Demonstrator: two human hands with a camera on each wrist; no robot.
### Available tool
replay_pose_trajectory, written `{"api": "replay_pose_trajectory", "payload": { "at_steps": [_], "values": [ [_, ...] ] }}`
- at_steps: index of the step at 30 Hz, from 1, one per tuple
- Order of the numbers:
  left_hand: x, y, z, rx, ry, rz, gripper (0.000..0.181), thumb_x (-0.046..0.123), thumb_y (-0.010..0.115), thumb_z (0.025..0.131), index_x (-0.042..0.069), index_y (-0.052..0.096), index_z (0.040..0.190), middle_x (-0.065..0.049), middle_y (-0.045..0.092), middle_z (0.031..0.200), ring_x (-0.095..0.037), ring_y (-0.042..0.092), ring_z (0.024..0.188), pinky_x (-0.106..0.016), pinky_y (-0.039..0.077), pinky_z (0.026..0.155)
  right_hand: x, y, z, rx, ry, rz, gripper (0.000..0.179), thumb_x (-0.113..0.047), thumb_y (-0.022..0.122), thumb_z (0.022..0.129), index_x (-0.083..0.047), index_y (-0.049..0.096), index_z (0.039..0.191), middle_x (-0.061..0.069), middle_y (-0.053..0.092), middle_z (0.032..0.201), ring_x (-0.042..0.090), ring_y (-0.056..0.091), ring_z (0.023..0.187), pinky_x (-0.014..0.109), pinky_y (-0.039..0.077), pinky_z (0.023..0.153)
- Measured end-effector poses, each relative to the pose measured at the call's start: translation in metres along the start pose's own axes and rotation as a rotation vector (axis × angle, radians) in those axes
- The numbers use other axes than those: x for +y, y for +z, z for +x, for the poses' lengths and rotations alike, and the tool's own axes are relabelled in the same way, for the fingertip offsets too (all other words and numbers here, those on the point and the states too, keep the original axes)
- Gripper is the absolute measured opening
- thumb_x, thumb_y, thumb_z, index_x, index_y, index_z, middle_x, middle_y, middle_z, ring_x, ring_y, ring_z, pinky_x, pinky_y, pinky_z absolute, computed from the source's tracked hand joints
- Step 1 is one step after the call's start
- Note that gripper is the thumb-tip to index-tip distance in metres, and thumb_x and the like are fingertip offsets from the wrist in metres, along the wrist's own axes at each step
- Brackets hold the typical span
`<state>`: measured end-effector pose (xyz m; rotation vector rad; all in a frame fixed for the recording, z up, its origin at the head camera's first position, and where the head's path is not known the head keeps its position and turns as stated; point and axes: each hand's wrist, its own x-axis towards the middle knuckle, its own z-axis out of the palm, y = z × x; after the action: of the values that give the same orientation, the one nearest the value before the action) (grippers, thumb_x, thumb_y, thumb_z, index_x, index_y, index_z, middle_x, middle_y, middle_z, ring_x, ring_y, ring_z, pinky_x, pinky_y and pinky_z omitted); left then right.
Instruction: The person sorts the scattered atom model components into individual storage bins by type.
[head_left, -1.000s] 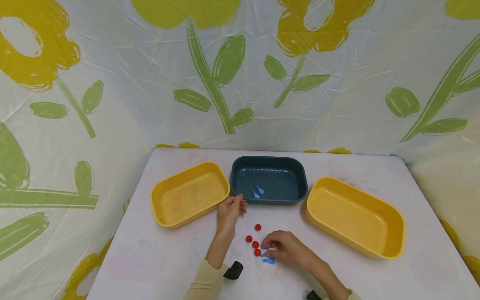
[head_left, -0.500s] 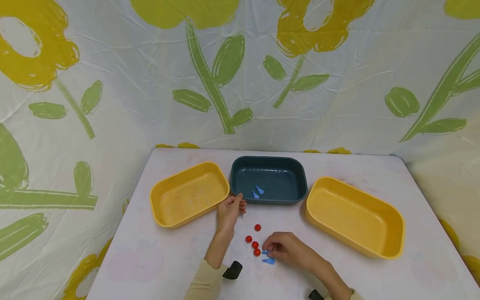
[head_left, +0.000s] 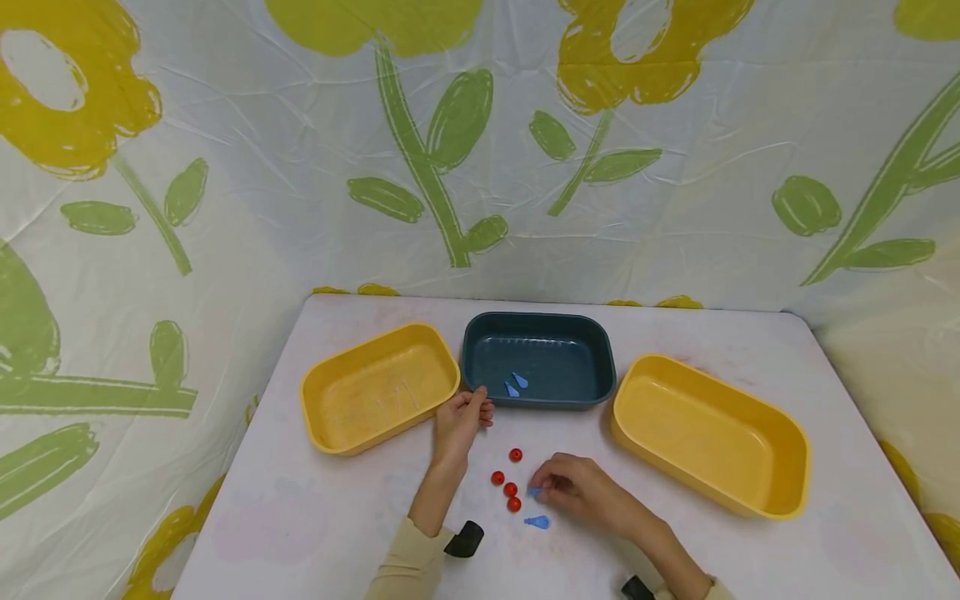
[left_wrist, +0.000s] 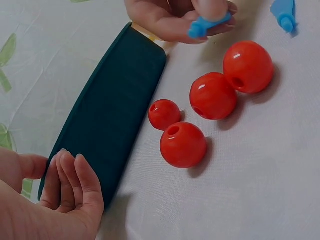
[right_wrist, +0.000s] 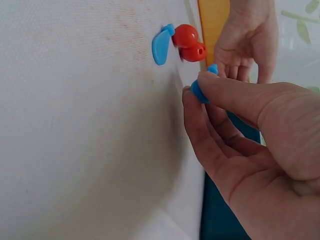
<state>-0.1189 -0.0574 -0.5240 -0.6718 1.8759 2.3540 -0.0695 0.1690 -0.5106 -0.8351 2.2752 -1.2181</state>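
My right hand point(head_left: 581, 490) pinches a small blue drop-shaped plastic piece point(right_wrist: 200, 92) between thumb and fingers, lifted just off the table. A second blue piece point(head_left: 537, 522) lies on the table near that hand. Several round red beads point(left_wrist: 183, 145) with holes lie to the left of the right hand. My left hand point(head_left: 459, 421) grips the near left rim of the dark teal bin point(head_left: 540, 403), thumb over the edge and fingers against the outer wall. Inside this bin lie two blue pieces point(head_left: 520, 380).
To the left stands a yellow bin point(head_left: 318, 417) with a few thin clear pieces point(head_left: 405, 396) in it. Another yellow bin point(head_left: 697, 475) sits at an angle on the right. A flowered cloth point(head_left: 300, 233) hangs behind the white table point(head_left: 270, 500).
The right hand has raised the blue piece off the table, moving slightly away from the other blue piece. My left hand has stayed at the teal bin's rim.
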Motion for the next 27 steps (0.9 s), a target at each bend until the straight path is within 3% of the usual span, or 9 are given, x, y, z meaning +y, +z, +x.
{"api": "replay_pose_trajectory", "payload": {
  "at_steps": [7,14,23,27],
  "values": [
    [0.000,0.000,0.000,-0.025,0.015,-0.040,0.026,0.022,0.068,0.101,-0.003,0.067,0.093,-0.008,0.070,0.082,-0.021,0.066,0.077,-0.025,0.058,0.072,-0.001,-0.005,0.002,0.063,0.010,0.029,0.013,-0.007,0.072,0.096,-0.009,0.071,0.108,-0.002,0.069,0.098,0.008,0.060,0.087,0.022,0.056,0.082],
    [0.001,0.000,0.000,-0.027,0.002,-0.021,0.027,0.022,0.066,0.102,-0.004,0.067,0.097,-0.009,0.070,0.086,-0.022,0.066,0.078,-0.031,0.060,0.077,0.000,-0.007,0.003,0.161,-0.087,0.013,0.023,0.001,0.069,0.095,-0.002,0.071,0.118,0.008,0.070,0.103,0.015,0.062,0.089,0.023,0.056,0.084],
    [0.002,-0.001,-0.002,-0.022,0.010,-0.027,0.028,0.025,0.068,0.101,-0.002,0.067,0.095,-0.011,0.070,0.087,-0.021,0.066,0.078,-0.028,0.059,0.075,-0.005,-0.015,0.010,0.160,0.050,0.137,0.020,-0.006,0.070,0.097,-0.005,0.070,0.117,0.013,0.071,0.107,0.015,0.062,0.091,0.023,0.056,0.085],
    [0.002,0.000,-0.002,-0.027,0.020,-0.028,0.028,0.024,0.067,0.102,-0.003,0.067,0.094,-0.011,0.070,0.087,-0.019,0.065,0.076,-0.029,0.060,0.074,-0.006,-0.020,0.014,0.182,0.032,0.158,0.021,-0.007,0.071,0.097,-0.001,0.070,0.117,0.014,0.071,0.105,0.017,0.063,0.088,0.023,0.056,0.083]
  ]
}}
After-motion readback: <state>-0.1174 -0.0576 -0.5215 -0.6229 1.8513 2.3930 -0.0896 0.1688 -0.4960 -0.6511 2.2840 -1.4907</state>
